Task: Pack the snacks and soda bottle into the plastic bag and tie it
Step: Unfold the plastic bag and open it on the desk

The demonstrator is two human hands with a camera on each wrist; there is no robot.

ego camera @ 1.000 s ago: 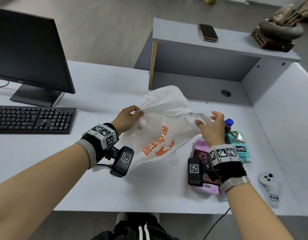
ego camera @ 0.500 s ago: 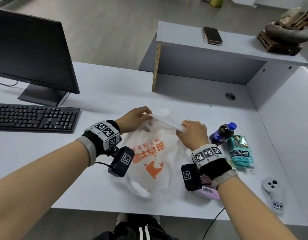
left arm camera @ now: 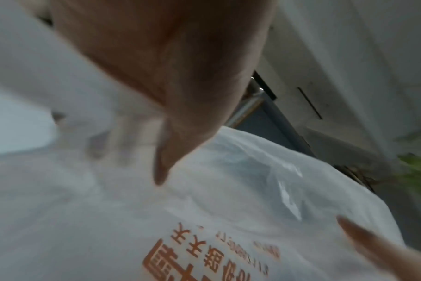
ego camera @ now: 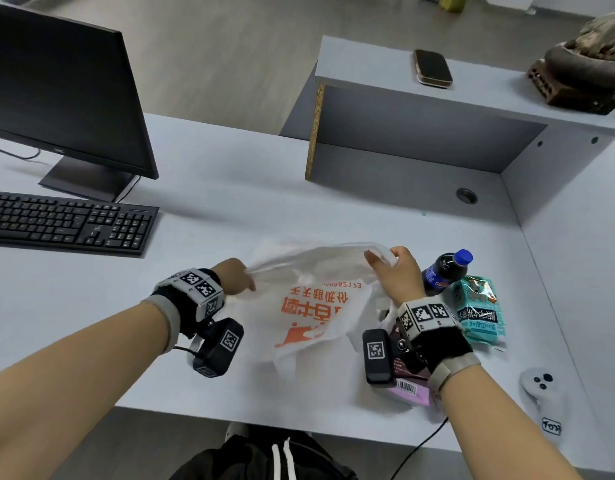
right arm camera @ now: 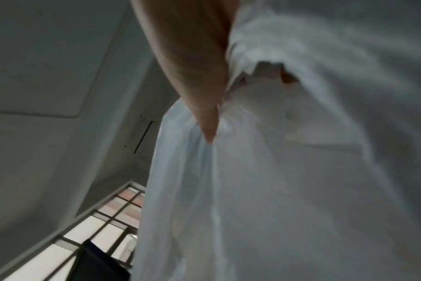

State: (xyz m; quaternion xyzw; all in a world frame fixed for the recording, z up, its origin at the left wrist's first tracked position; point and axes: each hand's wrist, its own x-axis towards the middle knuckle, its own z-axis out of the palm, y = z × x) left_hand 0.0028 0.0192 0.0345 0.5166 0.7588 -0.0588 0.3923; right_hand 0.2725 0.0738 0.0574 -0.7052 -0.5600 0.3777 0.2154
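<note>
A white plastic bag (ego camera: 313,299) with orange print is stretched above the desk between both hands. My left hand (ego camera: 235,277) pinches its left rim, and my right hand (ego camera: 390,268) grips the right rim. In the left wrist view the thumb presses the bag (left arm camera: 228,218); the right wrist view shows fingers bunching the bag's film (right arm camera: 301,171). A dark soda bottle (ego camera: 446,270) with a blue cap lies just right of my right hand. A teal snack pack (ego camera: 479,313) lies beside it. A pink and maroon snack pack (ego camera: 408,388) lies under my right wrist, partly hidden.
A black keyboard (ego camera: 67,221) and monitor (ego camera: 63,95) stand at the left. A raised shelf (ego camera: 472,95) at the back carries a phone (ego camera: 432,68) and a dark ornament (ego camera: 583,71). A white controller (ego camera: 541,396) lies at the desk's right front edge.
The bag came down from its raised spread. My hands drew together at its rim, then pulled apart again, the right hand moving right toward the bottle.
</note>
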